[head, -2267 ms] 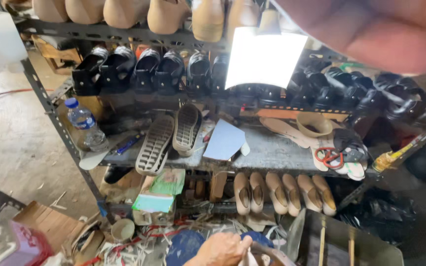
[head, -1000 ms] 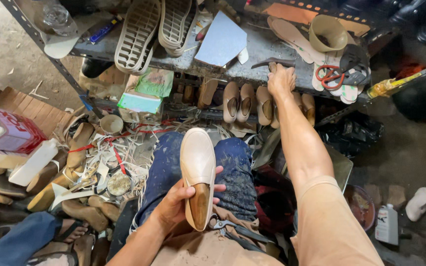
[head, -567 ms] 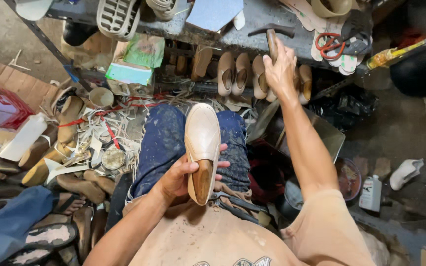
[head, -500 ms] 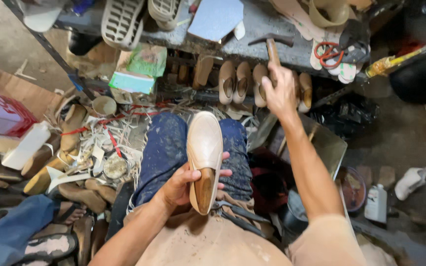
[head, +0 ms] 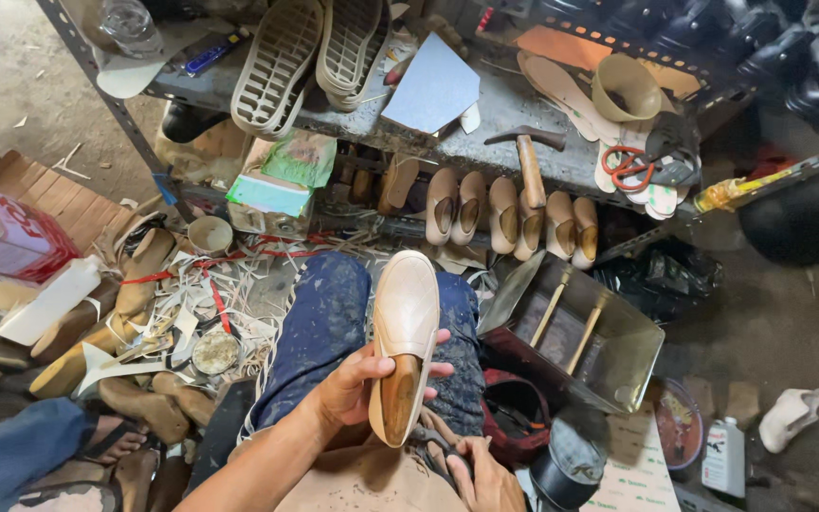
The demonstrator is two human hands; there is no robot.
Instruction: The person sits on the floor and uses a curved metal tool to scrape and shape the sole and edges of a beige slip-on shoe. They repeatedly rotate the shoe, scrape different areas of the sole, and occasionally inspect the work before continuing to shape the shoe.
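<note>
Item: cream leather shoe upper on a wooden last (head: 404, 334), resting on the person's lap over blue paint-flecked trousers (head: 329, 327). Long axis runs away from the body, toe toward the metal shelf (head: 485, 123), the bare wooden heel end of the last nearest the torso. Left hand (head: 357, 384): closed around the heel half of the shoe, thumb and fingers wrapped across its sides, gripping it firmly from the left. Right hand (head: 481, 479): low at the bottom edge of the view, just right of and below the shoe's heel, partly cut off; the fingers curl around something dark, but what it is and how tight the grip is cannot be told. Relation of note: the shoe lies directly ahead of both hands, the left hand on it, the right hand just beside its near end and not touching it. Shelf contents, well ahead of the shoe's toe: hammer (head: 529, 161) with wooden handle pointing toward the person, red-handled scissors (head: 629, 163), a pair of grey ribbed outsoles (head: 277, 66), a grey sheet of material (head: 433, 85), a tan cup-shaped piece (head: 626, 87). Below the shelf: row of beige lasted shoes (head: 509, 210). Right of the lap: open metal tray (head: 580, 327) with two sticks. Left: floor littered with offcuts, wooden lasts (head: 78, 351), a white plastic bottle (head: 49, 301).
</note>
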